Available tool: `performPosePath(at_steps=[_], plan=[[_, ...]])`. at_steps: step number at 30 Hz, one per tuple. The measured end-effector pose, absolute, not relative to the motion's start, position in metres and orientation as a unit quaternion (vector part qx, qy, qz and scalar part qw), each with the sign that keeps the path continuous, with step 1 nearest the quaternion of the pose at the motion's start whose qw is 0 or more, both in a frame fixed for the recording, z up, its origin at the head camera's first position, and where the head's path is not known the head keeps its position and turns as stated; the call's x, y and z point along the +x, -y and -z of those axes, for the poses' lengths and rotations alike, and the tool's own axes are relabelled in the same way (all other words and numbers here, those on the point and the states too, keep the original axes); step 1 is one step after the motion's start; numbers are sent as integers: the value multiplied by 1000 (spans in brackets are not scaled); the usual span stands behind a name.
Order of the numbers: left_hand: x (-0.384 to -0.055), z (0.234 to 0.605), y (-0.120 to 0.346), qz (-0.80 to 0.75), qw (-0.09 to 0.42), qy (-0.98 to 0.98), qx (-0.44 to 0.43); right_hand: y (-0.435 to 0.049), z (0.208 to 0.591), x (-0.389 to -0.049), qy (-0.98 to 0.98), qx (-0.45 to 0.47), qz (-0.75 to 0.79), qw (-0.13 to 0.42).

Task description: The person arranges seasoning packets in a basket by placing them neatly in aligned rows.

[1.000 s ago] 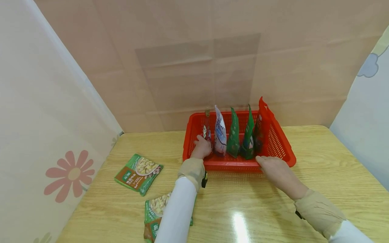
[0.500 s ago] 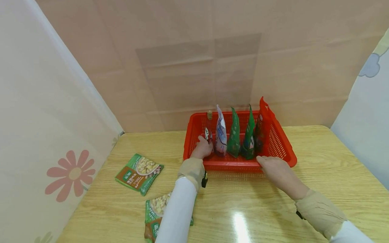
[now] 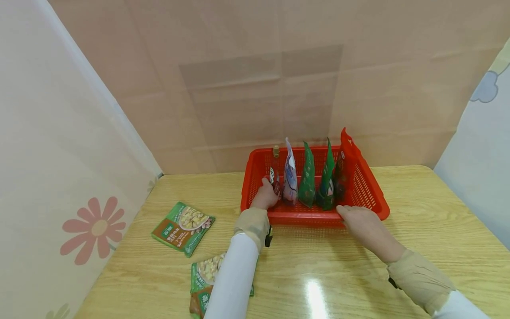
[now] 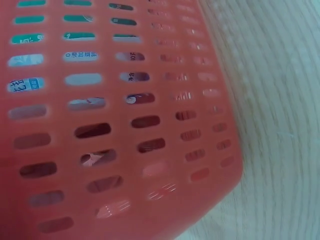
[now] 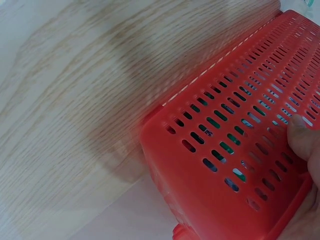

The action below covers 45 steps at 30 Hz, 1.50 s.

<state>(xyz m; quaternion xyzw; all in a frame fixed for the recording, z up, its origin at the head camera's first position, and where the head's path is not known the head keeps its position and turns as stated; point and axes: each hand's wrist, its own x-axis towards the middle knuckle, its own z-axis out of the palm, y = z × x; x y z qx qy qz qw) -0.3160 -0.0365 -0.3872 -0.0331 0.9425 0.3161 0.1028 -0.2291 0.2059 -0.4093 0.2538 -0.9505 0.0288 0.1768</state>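
A red plastic basket (image 3: 307, 217) stands on the table in the head view. At its left end, my left hand (image 3: 266, 195) grips a dark red bottle (image 3: 272, 175) with a gold-brown cap and a label partly reading "NZ". The bottle's lower part is hidden behind the hand. My right hand (image 3: 360, 221) holds the basket's front rim toward the right, thumb (image 5: 301, 140) against the outer wall in the right wrist view. Between the hands, a whitish-lilac pouch (image 3: 290, 179) and two green pouches stand upright; a red pouch (image 3: 346, 164) leans at the right end.
Two flat green-and-brown food packets lie on the wooden table at left, one farther back (image 3: 183, 228) and one nearer (image 3: 201, 288), partly covered by the left sleeve (image 3: 235, 274). A tan paper-like sheet (image 3: 223, 110) hangs behind the basket; flower-printed fabric (image 3: 59, 155) borders the left side.
My left hand and the bottle have shifted slightly right toward the whitish-lilac pouch. My right hand keeps its hold on the rim.
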Motion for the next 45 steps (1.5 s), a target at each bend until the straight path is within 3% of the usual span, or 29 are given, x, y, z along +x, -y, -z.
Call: performPosePath(at_steps=[23, 34, 45], plan=[[-320, 391, 36, -305, 129, -943, -30, -207, 411, -230, 946, 260, -28, 193], [-316, 385, 38, -358, 49, -932, -30, -207, 412, -233, 950, 254, -29, 179], [-302, 358, 54, -387, 45, -921, -19, -208, 410, -233, 954, 249, -39, 160]])
